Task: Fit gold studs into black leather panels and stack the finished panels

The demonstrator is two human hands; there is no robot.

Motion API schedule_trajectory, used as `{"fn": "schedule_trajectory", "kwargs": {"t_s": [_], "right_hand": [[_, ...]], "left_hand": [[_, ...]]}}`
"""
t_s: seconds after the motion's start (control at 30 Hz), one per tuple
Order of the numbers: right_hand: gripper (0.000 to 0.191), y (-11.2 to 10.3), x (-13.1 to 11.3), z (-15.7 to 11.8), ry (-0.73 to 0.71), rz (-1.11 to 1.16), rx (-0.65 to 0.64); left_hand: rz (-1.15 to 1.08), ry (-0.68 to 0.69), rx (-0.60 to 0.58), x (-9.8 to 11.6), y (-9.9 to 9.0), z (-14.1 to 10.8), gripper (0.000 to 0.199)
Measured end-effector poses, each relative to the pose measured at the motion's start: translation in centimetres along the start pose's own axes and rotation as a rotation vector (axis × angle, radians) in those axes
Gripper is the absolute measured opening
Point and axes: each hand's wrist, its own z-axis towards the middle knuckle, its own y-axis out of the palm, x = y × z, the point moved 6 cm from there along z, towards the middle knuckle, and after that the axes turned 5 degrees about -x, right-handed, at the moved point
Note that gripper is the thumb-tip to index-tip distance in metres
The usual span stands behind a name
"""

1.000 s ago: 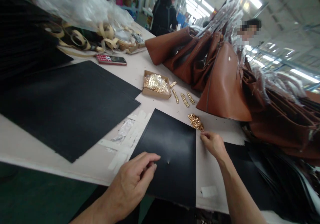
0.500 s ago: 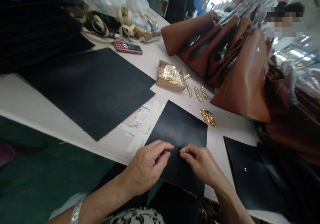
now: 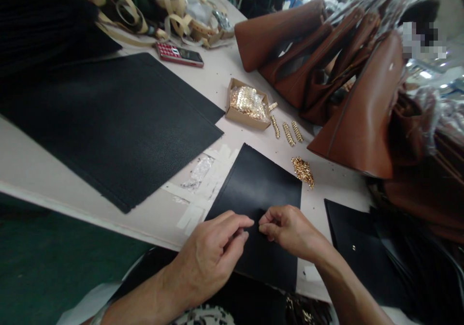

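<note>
A black leather panel (image 3: 259, 184) lies on the pale table in front of me, its near end by the table edge. My left hand (image 3: 221, 247) is over the panel's left side, thumb and forefinger curved with a small gap between the tips and nothing seen in them. Over the panel's middle, my right hand (image 3: 286, 230) has its thumb and forefinger pinched together; anything between them is too small to make out. Beyond the panel's right corner sits a pile of small gold pieces (image 3: 303, 171).
Larger black panels (image 3: 126, 122) cover the left. A cardboard box of gold pieces (image 3: 250, 117) stands behind, near gold strips (image 3: 288, 134) and a red phone (image 3: 179, 55). Brown bags (image 3: 362, 117) fill the right rear. More black panels (image 3: 366, 252) lie right. A person (image 3: 422, 30) is behind.
The camera view has shifted slightly. Both hands remain over the black panel in nearly the same poses, with the right pinch a little lower.
</note>
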Motion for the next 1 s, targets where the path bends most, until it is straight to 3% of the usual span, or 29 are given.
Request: {"fn": "schedule_trajectory", "kwargs": {"t_s": [0.33, 0.47, 0.63, 0.8, 0.9, 1.0], "right_hand": [[0.004, -0.5, -0.4, 1.2, 0.113, 0.014, -0.107], [0.006, -0.7, -1.1, 1.5, 0.116, -0.082, -0.129], [0.023, -1.9, 0.0, 0.4, 0.112, -0.131, 0.122], [0.036, -4.8, 5.0, -2.8, 0.22, -0.003, 0.687], [0.038, -4.9, 7.7, -3.4, 0.283, 0.149, 0.754], [0.047, -4.7, 8.9, -2.7, 0.268, 0.291, 0.774]], "left_hand": [[0.015, 0.006, 0.009, 0.1, -0.5, 0.1, 0.028], [0.044, -0.005, 0.002, -0.1, -0.4, 0.1, 0.025], [0.065, -0.019, 0.07, -0.4, -0.9, 0.1, 0.02], [0.125, -0.027, 0.098, -0.7, -1.2, 0.2, 0.016], [0.137, -0.047, 0.104, -0.9, -1.2, 0.4, 0.018], [0.143, -0.103, 0.105, -1.3, -1.1, 0.7, 0.022]]}}
